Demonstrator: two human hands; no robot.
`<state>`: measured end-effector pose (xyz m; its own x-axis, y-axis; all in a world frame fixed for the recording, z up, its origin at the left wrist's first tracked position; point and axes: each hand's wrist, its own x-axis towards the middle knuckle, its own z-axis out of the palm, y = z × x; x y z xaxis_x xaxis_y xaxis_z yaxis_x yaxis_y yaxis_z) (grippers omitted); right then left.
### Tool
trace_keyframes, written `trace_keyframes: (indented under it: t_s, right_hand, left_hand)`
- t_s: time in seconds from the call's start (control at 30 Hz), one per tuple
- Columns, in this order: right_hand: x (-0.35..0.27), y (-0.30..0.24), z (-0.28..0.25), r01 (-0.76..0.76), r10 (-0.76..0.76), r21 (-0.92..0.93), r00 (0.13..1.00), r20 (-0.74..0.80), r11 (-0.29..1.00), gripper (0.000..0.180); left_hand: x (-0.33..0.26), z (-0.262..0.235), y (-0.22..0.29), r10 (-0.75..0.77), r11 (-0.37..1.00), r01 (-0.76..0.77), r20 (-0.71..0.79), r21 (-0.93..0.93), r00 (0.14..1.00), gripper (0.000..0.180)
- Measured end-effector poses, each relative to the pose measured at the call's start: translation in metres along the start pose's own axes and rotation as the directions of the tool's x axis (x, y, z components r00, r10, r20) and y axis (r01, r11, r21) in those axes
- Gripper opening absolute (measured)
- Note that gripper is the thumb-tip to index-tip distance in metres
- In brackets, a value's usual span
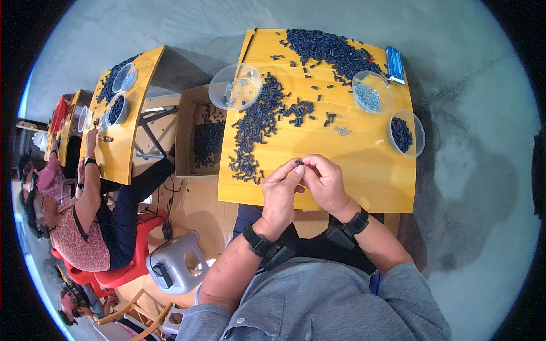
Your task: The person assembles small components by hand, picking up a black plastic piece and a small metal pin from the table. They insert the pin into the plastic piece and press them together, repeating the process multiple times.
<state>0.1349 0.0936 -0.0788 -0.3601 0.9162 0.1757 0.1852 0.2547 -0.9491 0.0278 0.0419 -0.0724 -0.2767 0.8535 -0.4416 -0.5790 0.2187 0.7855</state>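
Over the near part of the yellow table (364,184), my left hand (280,190) and my right hand (326,183) meet at the fingertips. Both are closed in a pinch on a small black piece (299,162), mostly covered by the fingers. Left of them spreads a long heap of short black tube-like pieces (255,125). Just beyond the hands lie a few more black pieces (330,118) and a small cluster of silvery parts (343,131). To the right, one clear bowl (391,98) holds small silvery-blue parts, and another clear bowl (420,136) holds black pieces.
A larger black heap (335,51) covers the far edge, beside a blue box (394,65). A clear tub (219,85) overhangs the left edge, above a cardboard box (183,133) with black pieces. Further left, a co-worker (85,238) sits at another yellow table (122,150), near a grey stool (176,264).
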Motion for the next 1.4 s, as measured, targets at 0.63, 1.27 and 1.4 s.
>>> trace_keyframes:
  t_s: [0.63,1.27,1.4]
  right_hand:
    - [0.018,0.057,-0.075,0.022,-0.051,-0.477,0.998,-0.048,0.878,0.008]
    - [0.058,0.067,-0.089,0.053,-0.034,-0.711,0.999,0.041,0.702,0.012]
    - [0.056,0.061,-0.088,0.160,-0.110,-0.672,0.987,0.117,0.723,0.013]
  left_hand:
    - [0.012,-0.048,-0.026,-0.095,0.943,0.097,-0.021,0.320,0.995,0.017]
    - [0.020,-0.055,-0.024,-0.192,0.929,0.166,0.047,0.331,0.980,0.016]
    - [0.020,-0.056,-0.027,-0.199,0.936,0.173,0.055,0.307,0.978,0.017]
